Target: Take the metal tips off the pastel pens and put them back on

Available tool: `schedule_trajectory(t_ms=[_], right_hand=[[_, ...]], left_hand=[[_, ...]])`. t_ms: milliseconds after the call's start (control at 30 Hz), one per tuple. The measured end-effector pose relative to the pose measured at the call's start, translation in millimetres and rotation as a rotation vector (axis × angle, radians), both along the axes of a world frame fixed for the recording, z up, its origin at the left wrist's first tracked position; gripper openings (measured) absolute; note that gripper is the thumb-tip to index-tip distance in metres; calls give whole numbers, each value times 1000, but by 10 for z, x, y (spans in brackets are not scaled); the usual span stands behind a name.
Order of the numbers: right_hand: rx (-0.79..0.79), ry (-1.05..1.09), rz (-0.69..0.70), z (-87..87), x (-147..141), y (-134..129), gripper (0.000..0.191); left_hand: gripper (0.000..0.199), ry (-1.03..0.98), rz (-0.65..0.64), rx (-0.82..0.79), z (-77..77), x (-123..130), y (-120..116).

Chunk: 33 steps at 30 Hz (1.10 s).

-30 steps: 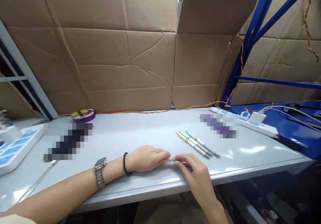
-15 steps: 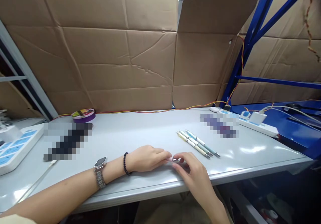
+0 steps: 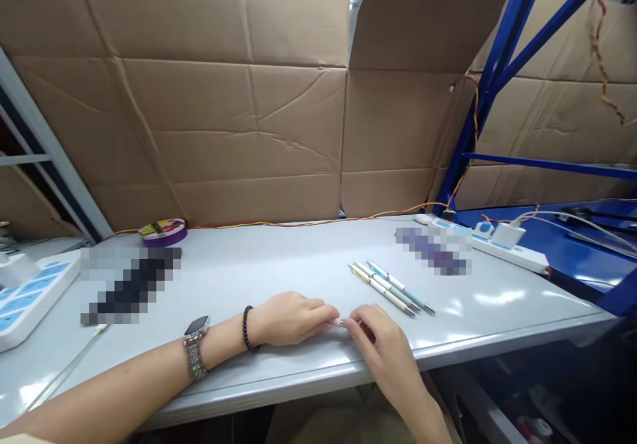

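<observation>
Head view, both hands (image 3: 293,319) pinching a small pinkish piece (image 3: 337,322), three pens (image 3: 391,287) nearby

Glossy pale grey worktop (image 3: 259,258), with bright reflections toward the right. Right of centre, three slim pens (image 3: 382,289) with pale barrels and silver tips, slanting side by side. Behind them to the right, a pixelated purple oblong item (image 3: 432,251), near a long white power strip (image 3: 517,257) with plugs. At back left, a round purple-rimmed roll (image 3: 164,233); nearer, a pixelated black oblong item (image 3: 134,285), beside a white cable (image 3: 64,371). At far left, a white power strip with blue panels (image 3: 37,295).
</observation>
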State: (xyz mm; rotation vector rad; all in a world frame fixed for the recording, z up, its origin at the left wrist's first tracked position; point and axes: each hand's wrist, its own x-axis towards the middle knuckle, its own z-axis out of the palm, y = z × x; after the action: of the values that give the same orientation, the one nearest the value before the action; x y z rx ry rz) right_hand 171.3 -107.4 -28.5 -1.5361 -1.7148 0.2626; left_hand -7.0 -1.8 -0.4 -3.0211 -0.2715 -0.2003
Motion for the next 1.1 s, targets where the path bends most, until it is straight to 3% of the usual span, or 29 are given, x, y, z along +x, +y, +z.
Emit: schedule_trajectory(t_ms=[167,333,467,700,800,933,1000,1100], right_hand=[[-7,11,18,-15,-11,13,14],[6,-94,-12,-2,-25,12,29],[-12,-59,31,7,-17,10,14],[-9,-156,-74,24,-90,54,31],[-60,-83,-40,67,-102,39,28],[-118,127,167,134,-84,-19,15],[-138,271,227,150,-65,-40,17],[-117,453,209,154,-19,-49,21]], left_hand=[[29,-29,-16,-3,-5,4,10],[27,4,-7,46,-19,5,13],[29,-18,-29,34,-24,3,16],[30,-51,-33,13,-37,-6,40],[27,-104,-36,-71,-22,-11,25],[26,-175,-40,-260,5,-7,-52],[27,-199,-110,-278,11,-2,-93],[34,-238,-247,-205,17,8,-118]])
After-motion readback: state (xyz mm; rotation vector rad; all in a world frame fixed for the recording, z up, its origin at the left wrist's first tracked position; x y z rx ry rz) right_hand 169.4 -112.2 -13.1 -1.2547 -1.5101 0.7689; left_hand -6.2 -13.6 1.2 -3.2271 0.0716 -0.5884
